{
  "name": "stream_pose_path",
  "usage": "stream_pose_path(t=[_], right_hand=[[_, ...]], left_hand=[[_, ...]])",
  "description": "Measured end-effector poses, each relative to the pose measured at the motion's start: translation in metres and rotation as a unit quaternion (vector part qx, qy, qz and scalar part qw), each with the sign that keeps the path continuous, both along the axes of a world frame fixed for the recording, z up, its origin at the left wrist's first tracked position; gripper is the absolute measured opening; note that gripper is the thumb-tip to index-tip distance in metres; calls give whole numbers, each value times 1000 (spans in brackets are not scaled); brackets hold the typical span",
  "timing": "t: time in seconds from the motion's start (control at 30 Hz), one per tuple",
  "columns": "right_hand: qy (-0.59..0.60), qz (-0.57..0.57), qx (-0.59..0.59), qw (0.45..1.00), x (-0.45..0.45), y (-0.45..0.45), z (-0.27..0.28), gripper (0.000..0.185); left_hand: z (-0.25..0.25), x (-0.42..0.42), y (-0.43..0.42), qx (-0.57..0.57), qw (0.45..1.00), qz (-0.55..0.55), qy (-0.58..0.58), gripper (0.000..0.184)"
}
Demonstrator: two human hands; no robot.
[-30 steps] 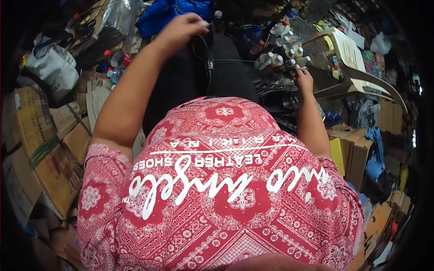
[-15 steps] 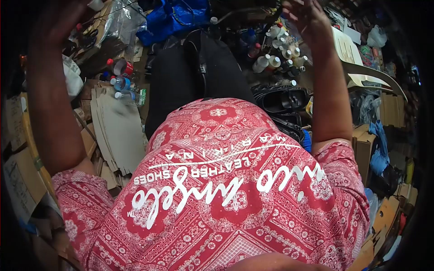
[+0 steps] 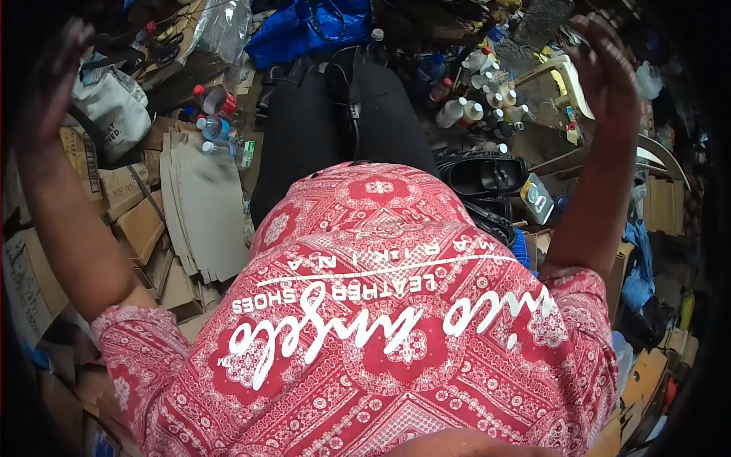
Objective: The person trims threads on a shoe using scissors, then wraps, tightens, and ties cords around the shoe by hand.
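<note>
My left hand (image 3: 61, 80) is raised at the upper left, dim and a little blurred, with its fingers stretched out and nothing seen in them. Nearest to it is a pale bag (image 3: 114, 110) with a dark strap. On the other side my right hand (image 3: 609, 68) is also up, its fingers extended and holding nothing visible. A pale curved frame (image 3: 575, 87) lies just inward of that hand. Between my arms are my black-clad legs and a red patterned shirt (image 3: 381, 305).
Grey cardboard sheets (image 3: 202, 213) and plastic bottles (image 3: 217, 128) lie left of my legs. To the right are more bottles (image 3: 472, 114) and black shoes (image 3: 487, 175). A blue bag (image 3: 304, 34) is beyond my feet. Cardboard boxes (image 3: 141, 228) line the left side.
Both hands have moved outward, away from each other, and now show more fully. The view has shifted slightly, uncovering the pale bag on the left.
</note>
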State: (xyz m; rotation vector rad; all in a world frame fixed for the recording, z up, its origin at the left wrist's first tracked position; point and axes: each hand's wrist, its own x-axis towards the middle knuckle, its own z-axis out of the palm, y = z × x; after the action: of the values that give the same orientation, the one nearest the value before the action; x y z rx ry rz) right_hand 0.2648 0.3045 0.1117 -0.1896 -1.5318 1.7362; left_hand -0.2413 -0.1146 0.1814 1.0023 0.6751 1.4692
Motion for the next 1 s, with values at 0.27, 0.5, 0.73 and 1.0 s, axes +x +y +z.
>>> stream_pose_path(t=[0.27, 0.5, 0.73, 1.0], right_hand=[[-495, -30, 23, 868, 72, -10, -135, 26], [-577, -101, 255, 769, 65, -13, -195, 22], [-362, -28, 429, 827, -61, -124, -155, 24], [-322, -6, 497, 806, -106, -132, -167, 17]], left_hand=[[-159, 63, -45, -288, 782, 339, 436, 14], [-251, 43, -75, -333, 585, 358, 647, 31], [-217, 193, 69, -88, 703, 287, 645, 25], [-233, 211, 131, -59, 712, 278, 642, 18]])
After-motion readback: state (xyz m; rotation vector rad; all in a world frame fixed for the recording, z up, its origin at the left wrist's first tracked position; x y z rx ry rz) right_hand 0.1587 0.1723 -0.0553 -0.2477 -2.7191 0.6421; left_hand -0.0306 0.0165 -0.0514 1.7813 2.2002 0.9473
